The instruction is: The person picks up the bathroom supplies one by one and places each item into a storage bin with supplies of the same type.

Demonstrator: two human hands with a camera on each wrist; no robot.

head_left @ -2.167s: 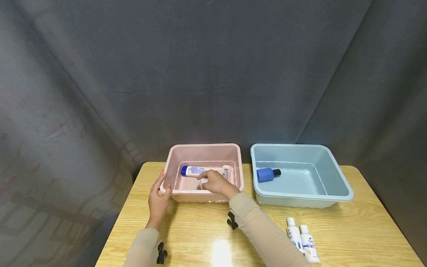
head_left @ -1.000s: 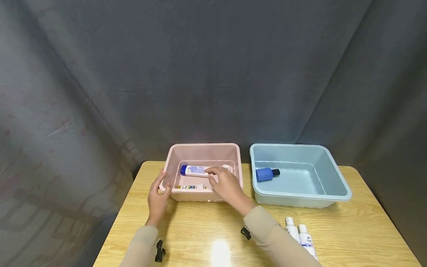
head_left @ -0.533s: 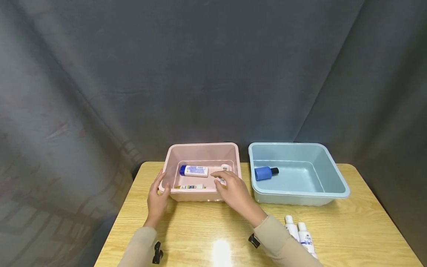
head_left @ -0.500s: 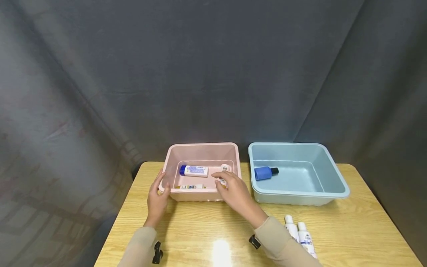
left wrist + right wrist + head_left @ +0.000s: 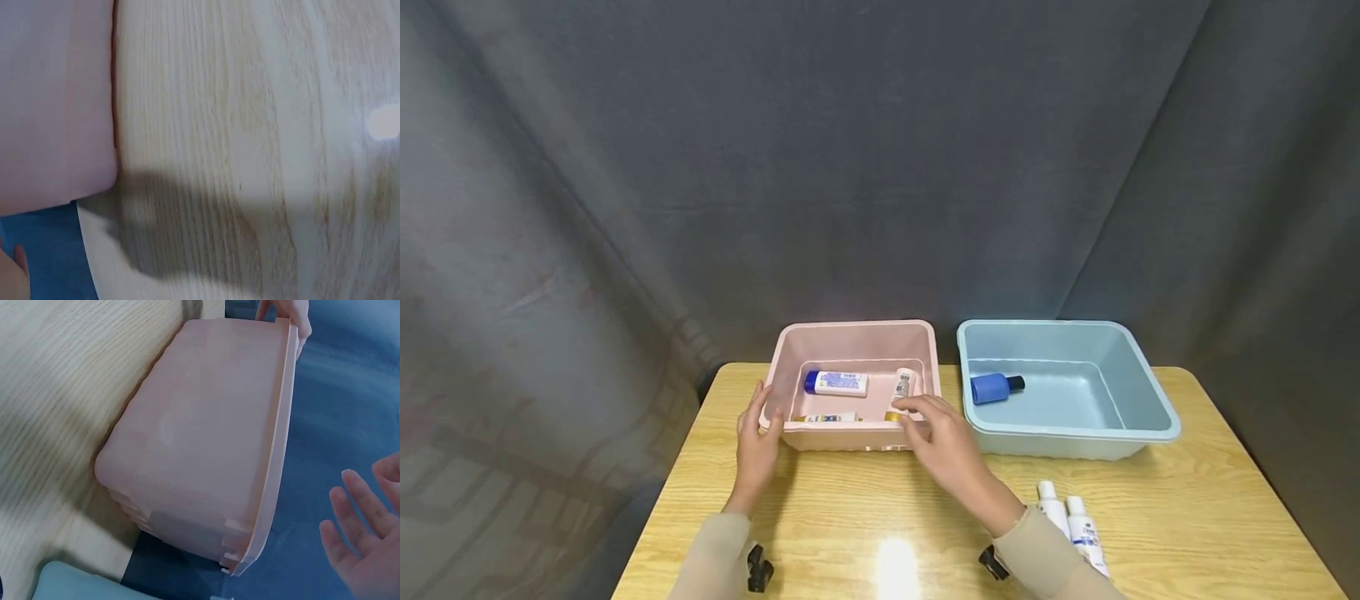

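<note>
Across the upper frame hangs a dark grey curtain [image 5: 880, 167]; below it, at the bottom centre, spreads a wooden table [image 5: 827, 517]. Right of centre sits a blue tub [image 5: 1067, 434], and left of it a pink tub [image 5: 850, 440], thin-walled plastic by the look of it: light, fairly stiff, best held by the rim. The left hand [image 5: 756, 442] clasps its near left corner, thumb and fingers either side of the rim. The right hand [image 5: 947, 446], loosely spread and gripping nothing, hovers over the near right rim, fingertips beside a gold-capped bottle [image 5: 904, 383]; I can't tell if they touch. That bottle lies in the pink tub's right end, cap nearest us. I'd judge it light and smooth, perhaps a little slippery, easiest pinched around the middle. Smallest of all is a slim tube [image 5: 829, 417] along the near wall.
</note>
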